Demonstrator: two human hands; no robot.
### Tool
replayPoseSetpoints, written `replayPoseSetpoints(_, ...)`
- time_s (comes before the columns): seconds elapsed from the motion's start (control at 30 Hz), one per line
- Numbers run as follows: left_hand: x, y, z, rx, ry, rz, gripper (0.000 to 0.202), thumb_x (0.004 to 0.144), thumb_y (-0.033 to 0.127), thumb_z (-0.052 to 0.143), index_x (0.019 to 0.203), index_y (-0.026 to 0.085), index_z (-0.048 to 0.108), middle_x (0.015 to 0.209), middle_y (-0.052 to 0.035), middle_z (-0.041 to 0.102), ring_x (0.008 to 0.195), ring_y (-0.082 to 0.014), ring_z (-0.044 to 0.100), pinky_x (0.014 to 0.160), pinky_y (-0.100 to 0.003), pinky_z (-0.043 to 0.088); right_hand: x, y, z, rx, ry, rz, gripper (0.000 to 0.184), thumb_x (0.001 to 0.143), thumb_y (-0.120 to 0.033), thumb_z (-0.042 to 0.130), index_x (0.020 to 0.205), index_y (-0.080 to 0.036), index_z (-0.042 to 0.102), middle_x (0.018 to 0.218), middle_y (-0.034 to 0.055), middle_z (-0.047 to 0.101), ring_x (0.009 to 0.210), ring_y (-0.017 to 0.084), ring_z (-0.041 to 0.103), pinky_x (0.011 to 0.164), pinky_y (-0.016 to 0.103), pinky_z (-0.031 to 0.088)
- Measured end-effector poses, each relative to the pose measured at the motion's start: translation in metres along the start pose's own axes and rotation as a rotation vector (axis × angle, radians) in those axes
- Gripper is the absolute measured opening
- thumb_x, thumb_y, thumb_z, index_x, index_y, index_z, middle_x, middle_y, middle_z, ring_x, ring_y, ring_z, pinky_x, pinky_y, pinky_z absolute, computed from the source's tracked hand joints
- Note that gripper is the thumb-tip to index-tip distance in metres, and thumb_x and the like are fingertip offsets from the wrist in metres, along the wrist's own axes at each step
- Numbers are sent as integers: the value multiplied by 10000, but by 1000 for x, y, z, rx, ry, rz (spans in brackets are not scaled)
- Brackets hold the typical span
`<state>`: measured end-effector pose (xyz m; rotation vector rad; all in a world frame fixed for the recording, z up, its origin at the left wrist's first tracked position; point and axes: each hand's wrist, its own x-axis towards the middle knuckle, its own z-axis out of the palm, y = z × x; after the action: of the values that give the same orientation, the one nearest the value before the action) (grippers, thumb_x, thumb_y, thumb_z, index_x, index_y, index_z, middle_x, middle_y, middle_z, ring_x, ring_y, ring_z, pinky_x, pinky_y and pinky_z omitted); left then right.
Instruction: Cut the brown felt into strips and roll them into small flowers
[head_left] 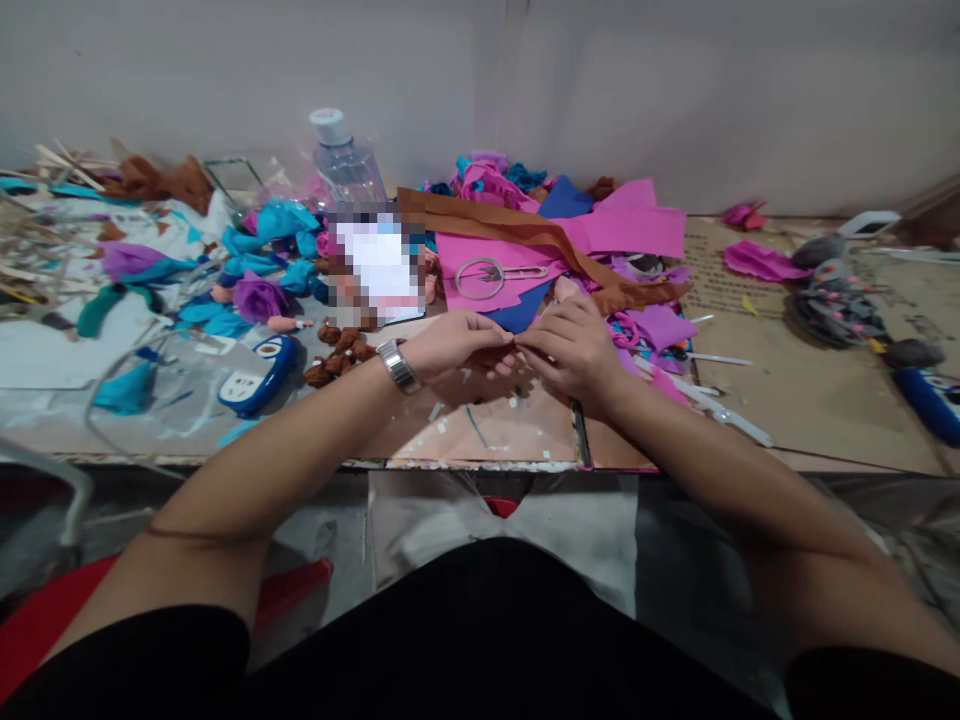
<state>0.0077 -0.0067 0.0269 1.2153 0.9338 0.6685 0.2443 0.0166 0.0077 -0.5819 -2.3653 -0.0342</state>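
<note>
My left hand (466, 345) and my right hand (571, 345) meet over the front of the table, fingertips pinched together. Whatever sits between the fingers is too small or hidden to make out. Just beyond them lie small metal thread snips (484, 278) on a sheet of pink crepe paper (465, 260). A strip of brown crepe paper (517, 222) runs across the pink, and a dark blue piece (529, 308) shows right behind my fingers.
A capped plastic bottle (345, 165) and a lit phone (381, 262) stand and lie behind my left hand. Blue and purple paper flowers (261, 297) and a blue-and-white case (260, 376) are on the left. Cardboard (772, 385) covers the right side, with a dark pincushion-like bundle (836, 310).
</note>
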Motion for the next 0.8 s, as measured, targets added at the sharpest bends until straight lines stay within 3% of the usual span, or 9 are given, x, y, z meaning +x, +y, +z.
replayPoseSetpoints(0.13, 1, -1, 1, -60, 16, -44, 177, 918, 279, 763, 822, 131, 774, 815, -111, 804, 679, -144, 750, 666, -258, 608, -1, 1, 3, 2, 14, 21, 165, 1019, -342, 635, 1061, -294, 787, 980, 43, 811, 978, 273, 654, 957, 511, 432)
replayPoseSetpoints(0.3, 1, 1, 1, -43, 29, -51, 189, 888, 295, 807, 819, 124, 764, 834, -113, 801, 692, -146, 750, 621, -239, 572, 1, -1, 5, 2, 0, 35, 152, 1021, -325, 637, 1034, -264, 775, 942, 48, 811, 947, 265, 662, 929, 490, 425)
replayPoseSetpoints(0.6, 1, -4, -3, 323, 68, 133, 359, 885, 479, 785, 887, 120, 791, 853, -104, 804, 698, -143, 722, 617, -222, 562, 0, -2, 8, 38, -48, 103, 121, 1011, -307, 635, 985, -230, 725, 952, 76, 783, 947, 273, 656, 911, 467, 412)
replayPoseSetpoints(0.8, 4, -9, -5, 505, 107, 268, 348, 929, 464, 711, 904, 130, 806, 843, -93, 809, 730, -168, 730, 631, -241, 544, 0, 1, 12, 121, -23, 116, 87, 1001, -303, 634, 1002, -244, 697, 1123, 89, 758, 1056, 288, 664, 938, 474, 455)
